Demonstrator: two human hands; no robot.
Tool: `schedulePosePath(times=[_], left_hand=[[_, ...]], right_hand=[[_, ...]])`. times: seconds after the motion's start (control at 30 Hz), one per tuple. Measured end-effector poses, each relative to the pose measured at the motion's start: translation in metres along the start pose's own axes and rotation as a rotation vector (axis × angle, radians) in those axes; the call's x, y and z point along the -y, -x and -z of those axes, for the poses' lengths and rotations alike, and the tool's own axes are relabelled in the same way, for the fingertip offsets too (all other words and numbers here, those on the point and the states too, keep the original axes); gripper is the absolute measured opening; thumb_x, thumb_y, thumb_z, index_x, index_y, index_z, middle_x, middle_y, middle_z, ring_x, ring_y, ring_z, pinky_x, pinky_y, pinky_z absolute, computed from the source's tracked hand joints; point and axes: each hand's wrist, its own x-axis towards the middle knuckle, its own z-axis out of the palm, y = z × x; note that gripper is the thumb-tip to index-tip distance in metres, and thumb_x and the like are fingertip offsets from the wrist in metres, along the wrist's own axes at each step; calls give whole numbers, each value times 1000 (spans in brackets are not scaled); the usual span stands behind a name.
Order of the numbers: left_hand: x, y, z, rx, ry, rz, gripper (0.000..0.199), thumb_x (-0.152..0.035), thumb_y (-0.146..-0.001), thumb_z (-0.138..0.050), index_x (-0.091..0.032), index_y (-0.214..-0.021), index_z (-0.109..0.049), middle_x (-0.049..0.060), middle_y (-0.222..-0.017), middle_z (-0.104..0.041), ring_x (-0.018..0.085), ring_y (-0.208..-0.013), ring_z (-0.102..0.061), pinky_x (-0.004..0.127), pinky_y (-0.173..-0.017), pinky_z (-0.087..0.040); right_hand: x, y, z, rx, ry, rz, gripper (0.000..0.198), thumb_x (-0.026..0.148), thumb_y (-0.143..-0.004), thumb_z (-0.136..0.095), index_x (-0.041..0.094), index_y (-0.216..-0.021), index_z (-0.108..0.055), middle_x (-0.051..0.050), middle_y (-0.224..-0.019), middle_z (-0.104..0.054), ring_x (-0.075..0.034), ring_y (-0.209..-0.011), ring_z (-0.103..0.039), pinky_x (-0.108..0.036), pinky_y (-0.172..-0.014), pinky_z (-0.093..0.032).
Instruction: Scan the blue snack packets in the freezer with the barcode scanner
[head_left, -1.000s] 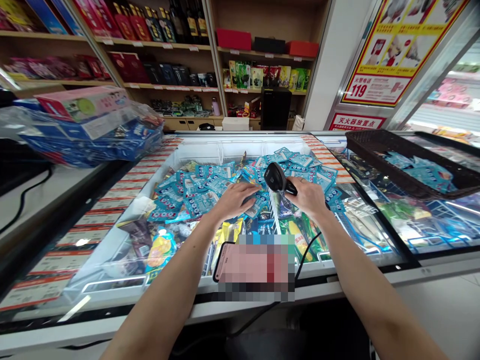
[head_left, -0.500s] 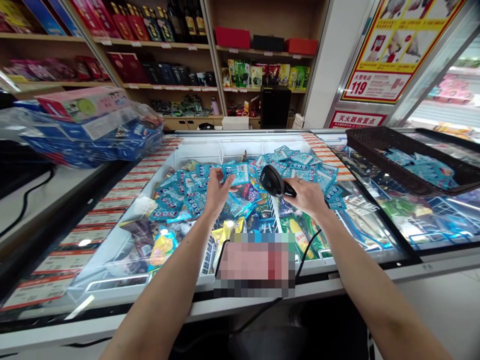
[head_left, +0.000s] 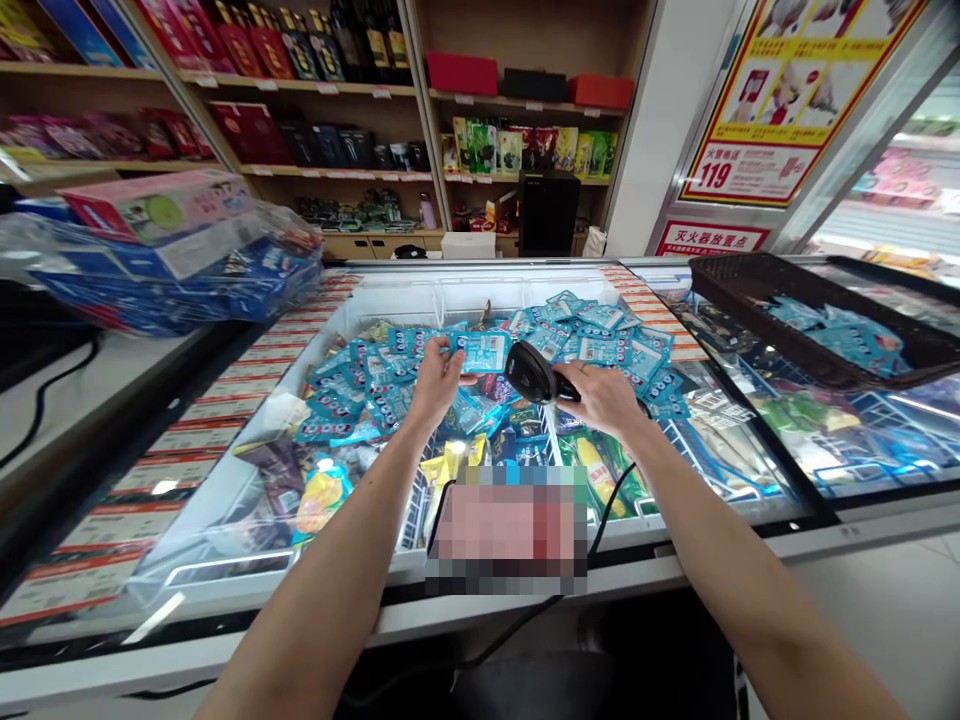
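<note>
My left hand [head_left: 441, 380] pinches a small blue packet [head_left: 484, 352] by its left end, with a pale printed label facing me. A black handheld barcode scanner [head_left: 532, 374] is gripped by my right hand [head_left: 604, 400]; its head points left and sits right beside the packet. The scanner's black cable [head_left: 613, 505] hangs down toward the front edge. Below both hands, many similar blue packets [head_left: 337, 395] are heaped on the left, and another pile [head_left: 600, 318] spreads out at the back right, on the glass-topped freezer.
A dark brown basket [head_left: 724, 300] with more blue packets stands at the right. Boxes in clear plastic wrap [head_left: 187, 250] lie at the left. A blurred-out pinkish object [head_left: 506, 530] rests at the front edge. Shelves [head_left: 330, 90] of goods line the back.
The packet in my left hand has shifted slightly right and turned more toward the scanner. My right hand has brought the scanner a little left and down, closer to the packet.
</note>
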Motion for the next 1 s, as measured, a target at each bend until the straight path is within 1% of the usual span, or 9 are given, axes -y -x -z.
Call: schedulePosePath(times=[0.2,0.5,0.6,0.67,0.77,0.83,0.87,0.93,1.0], left_hand=[[3,-3,0,2,-4,12,42,-52,-87,-46,-22,-114,-33,1,-83,-55,17,-65,-68,33,-60,-58],[2,-3,0,-1,-61,19,43,-52,-88,-43,-22,-117,-33,1,-85,-55,15,-61,-65,33,-59,-56],[-4,2,0,-70,-155,-48,45,-54,-89,-41,-22,-119,-34,3,-87,-57,14,-61,-63,33,-61,-55],[-11,6,1,-179,-284,-107,45,-53,-90,-39,-21,-121,-35,5,-88,-60,16,-69,-64,35,-69,-55],[-20,11,3,-318,-538,-138,47,-48,-93,-35,-17,-127,-37,11,-92,-63,26,-90,-63,46,-87,-47],[-25,13,5,-394,-678,-158,52,-45,-92,-35,-13,-133,-34,19,-110,-60,34,-111,-55,55,-97,-37],[-27,13,5,-430,-735,-178,55,-44,-92,-38,-12,-136,-32,22,-123,-53,36,-121,-47,57,-101,-32],[-30,14,5,-434,-822,-249,60,-43,-90,-42,-14,-141,-29,22,-142,-38,37,-134,-32,57,-107,-25],[-32,15,2,-272,-883,-362,54,-40,-90,-42,-20,-140,-34,14,-145,-38,32,-137,-29,54,-111,-22]], right_hand=[[0,-1,0,19,-3,5,43,41,-86,-55,23,-125,-52,-6,-108,-66,-20,-87,-62,-26,-65,-37],[3,-1,-3,-18,-24,4,41,40,-87,-52,23,-124,-53,-6,-106,-67,-19,-87,-62,-26,-66,-37],[2,0,-4,-33,-20,2,41,40,-87,-52,23,-125,-52,-6,-108,-66,-19,-89,-62,-26,-66,-37],[0,0,-4,-53,-5,-34,42,41,-87,-51,24,-125,-53,-5,-108,-66,-19,-90,-62,-26,-66,-37],[-7,1,-3,-89,20,-133,41,43,-88,-49,24,-124,-54,-5,-106,-67,-20,-87,-63,-27,-65,-38],[-12,1,-2,-107,29,-207,40,42,-87,-49,25,-123,-55,-5,-105,-67,-20,-85,-63,-27,-65,-38],[-14,1,-2,-113,31,-240,40,42,-87,-50,25,-123,-55,-5,-105,-68,-20,-84,-63,-28,-65,-39],[-18,1,-2,-127,36,-294,40,41,-85,-52,25,-122,-56,-5,-103,-68,-21,-83,-63,-28,-65,-40],[-20,1,-2,-142,38,-327,41,40,-84,-53,25,-122,-56,-6,-103,-68,-21,-83,-63,-29,-65,-40]])
